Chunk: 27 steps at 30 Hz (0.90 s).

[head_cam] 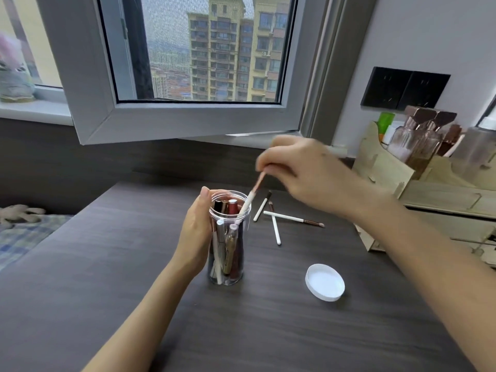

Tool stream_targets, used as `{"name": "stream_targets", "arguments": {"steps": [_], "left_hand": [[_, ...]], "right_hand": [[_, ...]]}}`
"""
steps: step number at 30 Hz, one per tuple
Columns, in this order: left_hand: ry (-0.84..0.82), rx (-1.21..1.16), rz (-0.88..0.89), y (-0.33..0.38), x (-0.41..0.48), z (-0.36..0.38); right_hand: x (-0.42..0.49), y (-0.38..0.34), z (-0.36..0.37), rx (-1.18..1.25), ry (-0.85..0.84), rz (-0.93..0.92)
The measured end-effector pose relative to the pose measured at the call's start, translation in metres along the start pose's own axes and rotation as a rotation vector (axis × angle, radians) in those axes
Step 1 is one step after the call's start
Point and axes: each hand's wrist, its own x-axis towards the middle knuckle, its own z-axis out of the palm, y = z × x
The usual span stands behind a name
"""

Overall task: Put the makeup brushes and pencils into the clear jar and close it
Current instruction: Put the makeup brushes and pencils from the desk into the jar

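Observation:
The clear jar (pixel 228 275) stands upright on the dark table, its mouth uncovered, with several pencils and brushes inside. My left hand (pixel 197 232) wraps around the jar's left side. My right hand (pixel 300 170) hovers above and to the right of the jar and pinches a white-handled makeup brush (pixel 251 198) by its upper end. The brush's lower end dips into the jar's mouth. Three more white-handled brushes (pixel 284 217) lie loose on the table behind the jar. The white lid (pixel 325 282) lies on the table to the right of the jar.
A wooden organiser (pixel 383 170) with glass bottles stands at the right, close to my right arm. An open window sash (pixel 174 124) juts over the table's far side. A bed with a checked cover (pixel 24 234) lies to the left.

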Motion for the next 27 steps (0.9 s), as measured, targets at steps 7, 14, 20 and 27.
{"name": "stream_targets", "arguments": {"steps": [7,14,20,27], "left_hand": [[-0.05,0.019,0.025,0.003,0.0,-0.001],[-0.04,-0.027,-0.018,-0.003,0.002,-0.003],[-0.047,-0.034,-0.027,-0.002,0.001,-0.003],[-0.038,-0.025,-0.029,-0.001,0.002,-0.002]], "right_hand": [[0.029,-0.019,0.047,-0.095,-0.383,-0.1],[-0.014,0.086,0.055,0.198,-0.058,0.539],[-0.087,0.158,0.133,-0.366,-0.479,0.772],[-0.104,0.165,0.143,-0.309,-0.157,0.701]]}}
